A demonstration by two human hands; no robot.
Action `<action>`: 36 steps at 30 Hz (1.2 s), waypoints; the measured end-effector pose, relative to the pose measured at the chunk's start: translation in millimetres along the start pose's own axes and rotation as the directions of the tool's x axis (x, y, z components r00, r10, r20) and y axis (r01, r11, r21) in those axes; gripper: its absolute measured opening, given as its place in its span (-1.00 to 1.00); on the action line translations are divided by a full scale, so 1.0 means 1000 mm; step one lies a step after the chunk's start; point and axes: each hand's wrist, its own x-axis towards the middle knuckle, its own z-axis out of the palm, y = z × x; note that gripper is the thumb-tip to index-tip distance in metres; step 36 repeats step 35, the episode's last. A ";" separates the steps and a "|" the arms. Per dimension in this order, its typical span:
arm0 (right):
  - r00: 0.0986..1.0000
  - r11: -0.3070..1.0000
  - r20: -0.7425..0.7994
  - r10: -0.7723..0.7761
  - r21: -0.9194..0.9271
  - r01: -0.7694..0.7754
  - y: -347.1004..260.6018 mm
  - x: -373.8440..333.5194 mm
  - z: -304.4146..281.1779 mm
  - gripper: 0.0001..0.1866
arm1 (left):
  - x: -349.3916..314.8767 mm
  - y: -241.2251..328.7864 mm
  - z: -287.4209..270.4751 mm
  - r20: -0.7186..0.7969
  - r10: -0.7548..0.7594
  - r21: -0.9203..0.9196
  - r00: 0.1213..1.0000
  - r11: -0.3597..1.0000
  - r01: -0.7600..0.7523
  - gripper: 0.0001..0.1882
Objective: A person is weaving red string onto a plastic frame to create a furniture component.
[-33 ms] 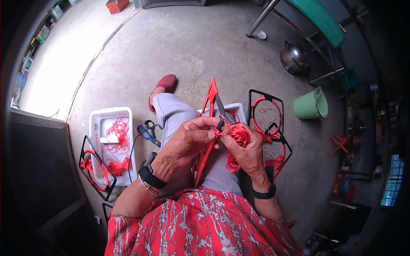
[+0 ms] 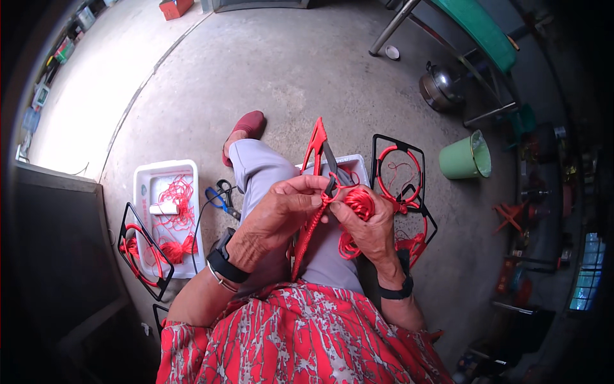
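Above my lap stands a black frame (image 2: 329, 159) with its edge partly wrapped in red cord. Its lower stretch is a tight red braid (image 2: 304, 246) that runs down to my shirt. My left hand (image 2: 278, 211) pinches the frame's edge at the wrapped spot between thumb and fingers. Close against it, my right hand (image 2: 369, 230) is closed around a coiled bundle of red cord (image 2: 358, 203), with loops hanging below the palm. A strand (image 2: 334, 179) loops around the frame where the fingertips of both hands meet. The exact grip there is partly hidden.
To the left is a white tray (image 2: 138, 192) holding loose red cord, a black frame with a red ring (image 2: 130, 211) leaning on it. Blue-handled scissors (image 2: 220, 203) lie beside it. More ringed frames (image 2: 398, 139) are at my right, near a green bucket (image 2: 457, 159) and a metal pot (image 2: 441, 89).
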 end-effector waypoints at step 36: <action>0.954 0.943 -0.144 0.264 0.246 -0.224 0.010 -0.008 -0.042 -0.78 | -0.017 0.008 0.011 -0.073 0.378 0.661 0.923 0.711 -0.240 -0.92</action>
